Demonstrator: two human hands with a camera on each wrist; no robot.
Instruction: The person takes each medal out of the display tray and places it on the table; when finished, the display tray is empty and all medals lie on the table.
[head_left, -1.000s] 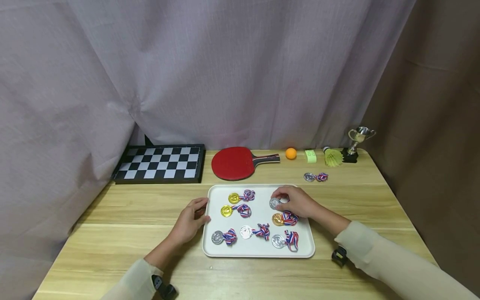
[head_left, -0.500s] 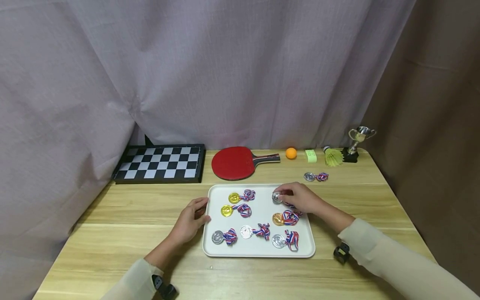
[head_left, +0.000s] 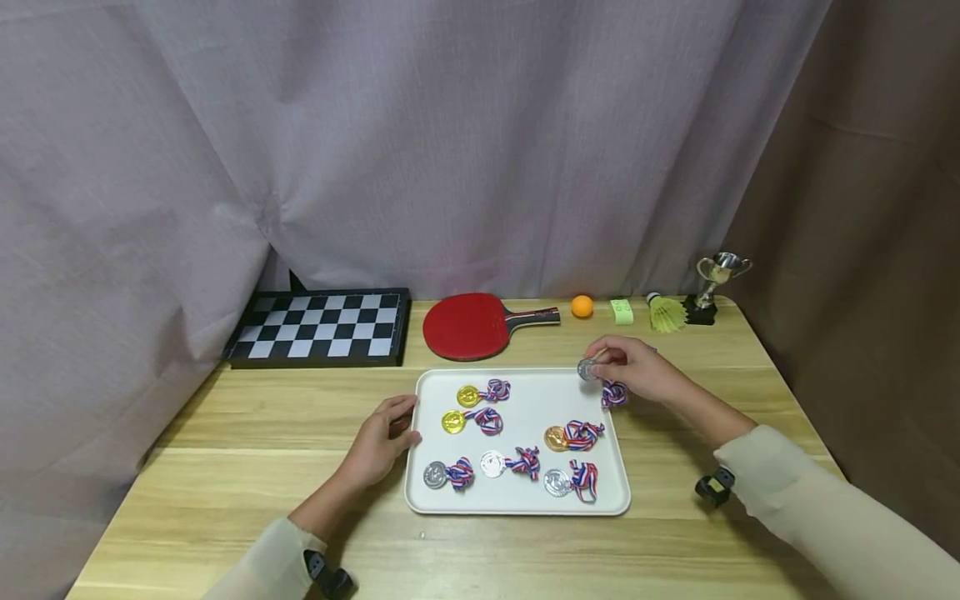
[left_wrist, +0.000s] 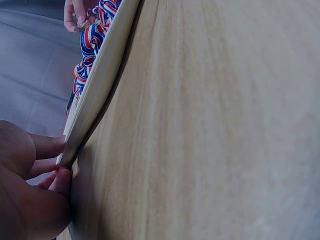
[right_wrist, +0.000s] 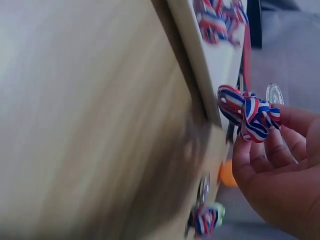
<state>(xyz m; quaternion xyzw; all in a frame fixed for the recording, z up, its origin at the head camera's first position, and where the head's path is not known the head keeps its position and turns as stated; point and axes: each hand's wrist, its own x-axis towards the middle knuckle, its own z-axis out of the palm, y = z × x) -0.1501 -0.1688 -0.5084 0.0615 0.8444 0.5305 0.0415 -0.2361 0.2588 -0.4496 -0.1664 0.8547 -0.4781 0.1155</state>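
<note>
My left hand [head_left: 381,442] pinches the left rim of the white tray [head_left: 525,404], thumb and fingers on the edge in the left wrist view. My right hand [head_left: 633,367] holds a silver medal [head_left: 587,369] over the tray's back right corner. Its bunched striped ribbon [right_wrist: 247,112] hangs beside the fingers. On the tray lie two gold medals [head_left: 453,422] at the back left and a bronze medal [head_left: 556,438] at the right. Three silver medals [head_left: 492,464] line the front. Another silver medal [right_wrist: 204,192] on the table is mostly hidden behind my right hand in the head view.
Along the back stand or lie a checkered board [head_left: 318,327], a red table tennis bat [head_left: 465,327], an orange ball [head_left: 582,307], a green block [head_left: 622,312], a yellow shuttlecock [head_left: 667,314] and a small trophy cup [head_left: 718,279]. A grey curtain [head_left: 480,150] hangs behind.
My right hand has lifted the silver medal from the tray's back right and carried it back and to the right. The left hand and the tray have not moved.
</note>
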